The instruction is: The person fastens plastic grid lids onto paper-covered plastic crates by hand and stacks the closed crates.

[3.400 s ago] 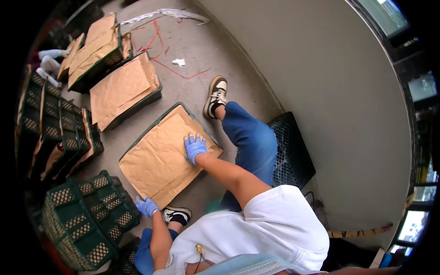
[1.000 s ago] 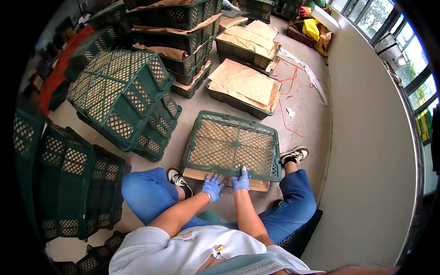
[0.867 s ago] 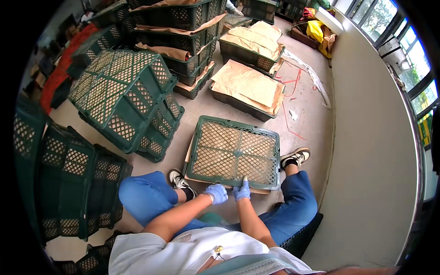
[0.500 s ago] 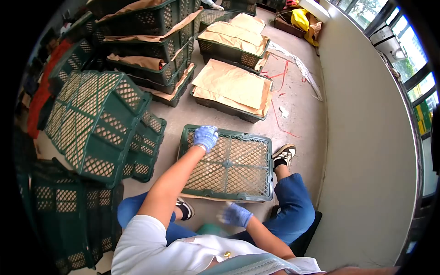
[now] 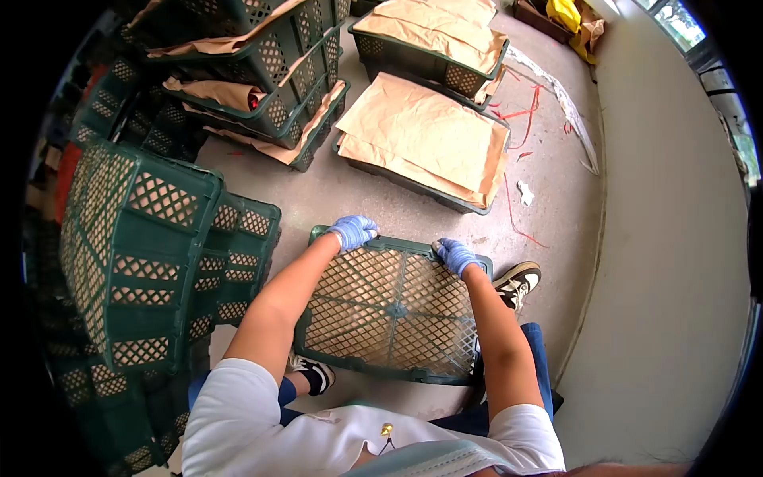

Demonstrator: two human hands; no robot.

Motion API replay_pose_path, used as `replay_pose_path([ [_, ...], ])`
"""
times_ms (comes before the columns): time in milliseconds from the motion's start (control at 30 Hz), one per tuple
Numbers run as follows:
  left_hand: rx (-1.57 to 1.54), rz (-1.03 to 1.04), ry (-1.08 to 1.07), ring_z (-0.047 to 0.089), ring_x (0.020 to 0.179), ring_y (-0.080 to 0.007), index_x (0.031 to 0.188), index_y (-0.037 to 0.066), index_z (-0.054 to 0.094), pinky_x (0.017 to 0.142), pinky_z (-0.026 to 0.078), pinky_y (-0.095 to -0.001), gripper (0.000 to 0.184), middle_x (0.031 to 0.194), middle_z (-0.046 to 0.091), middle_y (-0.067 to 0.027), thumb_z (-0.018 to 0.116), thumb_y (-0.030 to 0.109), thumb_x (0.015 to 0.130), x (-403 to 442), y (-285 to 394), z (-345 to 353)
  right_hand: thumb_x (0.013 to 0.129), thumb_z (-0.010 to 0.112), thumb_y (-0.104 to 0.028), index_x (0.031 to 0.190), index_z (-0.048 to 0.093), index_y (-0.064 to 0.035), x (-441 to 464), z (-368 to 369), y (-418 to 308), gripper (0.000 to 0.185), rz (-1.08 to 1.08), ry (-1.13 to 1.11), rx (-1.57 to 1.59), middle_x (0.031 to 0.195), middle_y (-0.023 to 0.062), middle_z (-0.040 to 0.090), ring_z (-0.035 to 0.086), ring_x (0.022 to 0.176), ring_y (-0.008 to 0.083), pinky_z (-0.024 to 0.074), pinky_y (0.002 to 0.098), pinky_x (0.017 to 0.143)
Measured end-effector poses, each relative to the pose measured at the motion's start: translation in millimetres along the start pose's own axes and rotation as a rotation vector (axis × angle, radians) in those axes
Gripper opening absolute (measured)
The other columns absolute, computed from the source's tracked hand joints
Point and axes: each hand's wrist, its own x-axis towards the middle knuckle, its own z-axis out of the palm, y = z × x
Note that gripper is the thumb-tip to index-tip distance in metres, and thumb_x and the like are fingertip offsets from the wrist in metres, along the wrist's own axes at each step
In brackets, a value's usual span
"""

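Observation:
Between my legs lies a green plastic crate point(image 5: 397, 308), its flat lattice face turned up towards me. My left hand point(image 5: 355, 233), in a blue-and-white knit glove, curls its fingers over the far rim near the left corner. On the same rim, nearer the right corner, my right hand point(image 5: 457, 257) is closed in a matching glove. The fingertips of both hands are partly hidden at the edge.
Beyond the crate stands another crate topped with brown paper point(image 5: 425, 135), with a similar paper-covered crate point(image 5: 437, 40) behind it. Stacked paper-lined crates point(image 5: 270, 103) and upturned green crates point(image 5: 159, 262) rise on the left. Red strapping point(image 5: 520, 119) lies near the right wall point(image 5: 668, 238).
My right hand has moved forward from the near side of the crate to its far rim. My left hand stays on that rim. The camera view has shifted.

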Motion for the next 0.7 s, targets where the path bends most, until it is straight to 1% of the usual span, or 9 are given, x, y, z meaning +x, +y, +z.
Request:
replay_pose_path([
  [100, 0.254, -0.035, -0.011, 0.059, 0.105, -0.0324, 0.109, 0.013, 0.065, 0.092, 0.043, -0.0427, 0.044, 0.112, 0.063, -0.0136, 0.038, 0.043, 0.092, 6.4, 11.6, 0.8, 0.092, 0.042, -0.044, 0.107, 0.064, -0.0096, -13.6, -7.3, -16.9, 0.043, 0.031, 0.106, -0.107, 0.103, 0.0194, 0.064, 0.058, 0.102, 0.0367, 0.0423, 0.0427, 0.089],
  [133, 0.167, -0.149, -0.046, 0.058, 0.106, -0.0327, 0.109, 0.011, 0.065, 0.093, 0.042, -0.044, 0.052, 0.115, 0.062, -0.0151, 0.03, 0.046, 0.093, 7.7, 24.1, -2.4, 0.092, 0.042, -0.044, 0.105, 0.065, -0.0103, -15.3, -5.8, -23.5, 0.043, 0.034, 0.131, -0.145, 0.101, 0.0188, 0.065, 0.059, 0.1, 0.0363, 0.0423, 0.043, 0.088],
  [233, 0.334, -0.235, -0.056, 0.059, 0.107, -0.0317, 0.109, 0.007, 0.064, 0.092, 0.043, -0.0439, 0.053, 0.116, 0.061, -0.017, 0.029, 0.043, 0.094, 18.1, 54.2, 14.4, 0.092, 0.042, -0.042, 0.098, 0.066, -0.0118, -12.8, 2.4, -28.3, 0.039, 0.049, 0.171, -0.261, 0.095, 0.0159, 0.067, 0.062, 0.093, 0.034, 0.0417, 0.0434, 0.085],
  [267, 0.383, -0.253, -0.028, 0.061, 0.102, -0.032, 0.107, 0.005, 0.065, 0.09, 0.044, -0.0445, 0.054, 0.11, 0.063, -0.0168, 0.026, 0.041, 0.095, 19.9, 62.1, 22.9, 0.091, 0.043, -0.04, 0.093, 0.066, -0.0125, -14.2, 6.4, -28.2, 0.035, 0.031, 0.237, -0.294, 0.09, 0.0136, 0.067, 0.062, 0.09, 0.0309, 0.0412, 0.0434, 0.084],
  [367, 0.368, -0.197, 0.052, 0.063, 0.096, -0.0323, 0.103, 0.006, 0.067, 0.086, 0.046, -0.0454, 0.055, 0.103, 0.066, -0.0154, 0.024, 0.04, 0.096, 24.7, 51.3, 37.2, 0.091, 0.044, -0.039, 0.091, 0.066, -0.0131, -17.4, 10.7, -32.4, 0.034, 0.002, 0.321, -0.364, 0.09, 0.0126, 0.067, 0.061, 0.091, 0.0287, 0.0406, 0.0427, 0.085],
  [400, 0.401, -0.177, 0.069, 0.064, 0.093, -0.0319, 0.098, 0.007, 0.069, 0.084, 0.046, -0.0461, 0.056, 0.097, 0.068, -0.015, 0.024, 0.04, 0.096, 26.4, 46.9, 39.4, 0.09, 0.045, -0.041, 0.092, 0.067, -0.0129, -19.5, 8.2, -37.1, 0.036, 0.026, 0.306, -0.362, 0.092, 0.0113, 0.067, 0.06, 0.093, 0.0273, 0.0398, 0.042, 0.086],
  [500, 0.404, -0.189, 0.07, 0.064, 0.093, -0.0319, 0.097, 0.007, 0.069, 0.084, 0.047, -0.0456, 0.055, 0.097, 0.067, -0.0157, 0.025, 0.04, 0.096, 22.6, 49.6, 38.0, 0.09, 0.045, -0.044, 0.093, 0.067, -0.0121, -26.1, -3.6, -60.5, 0.039, 0.088, 0.229, -0.431, 0.095, 0.0105, 0.067, 0.06, 0.093, 0.0282, 0.039, 0.0419, 0.087],
  [567, 0.402, -0.201, 0.054, 0.064, 0.094, -0.0319, 0.1, 0.007, 0.068, 0.085, 0.047, -0.0457, 0.054, 0.098, 0.067, -0.0156, 0.025, 0.04, 0.096, 22.4, 52.3, 33.5, 0.091, 0.039, -0.048, 0.09, 0.069, -0.012, -15.8, 5.1, -54.9, 0.048, 0.125, 0.244, -0.445, 0.094, 0.0115, 0.068, 0.06, 0.096, 0.0295, 0.0393, 0.0414, 0.088],
  [700, 0.338, -0.152, 0.079, 0.062, 0.098, -0.0319, 0.108, 0.007, 0.064, 0.088, 0.046, -0.046, 0.052, 0.105, 0.065, -0.0158, 0.026, 0.041, 0.095, 24.6, 46.0, 38.4, 0.093, 0.029, -0.046, 0.094, 0.07, -0.0086, 2.5, -1.3, -50.4, 0.055, 0.175, -0.003, -0.355, 0.098, 0.0169, 0.067, 0.062, 0.095, 0.0336, 0.0451, 0.0439, 0.086],
])
